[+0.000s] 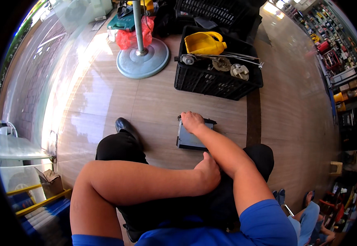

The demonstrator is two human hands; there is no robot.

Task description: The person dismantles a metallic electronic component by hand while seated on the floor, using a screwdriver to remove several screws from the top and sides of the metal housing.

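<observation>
A flat grey rectangular device (188, 139) with a dark top edge lies on the tiled floor in front of my knees. My right hand (192, 121) rests on its far edge, fingers curled over the top; whether it grips the edge I cannot tell. My left hand (209, 171) is closed in a loose fist and rests against my right forearm above my dark-trousered lap, holding nothing that I can see.
A black plastic crate (195, 80) beyond the device holds a yellow jug (203, 42), metal parts and rods. A round grey fan base (143, 61) with pole stands to its left, by a red bag (125, 39). My black shoe (123, 124) is left; another person's legs (310, 213) lower right.
</observation>
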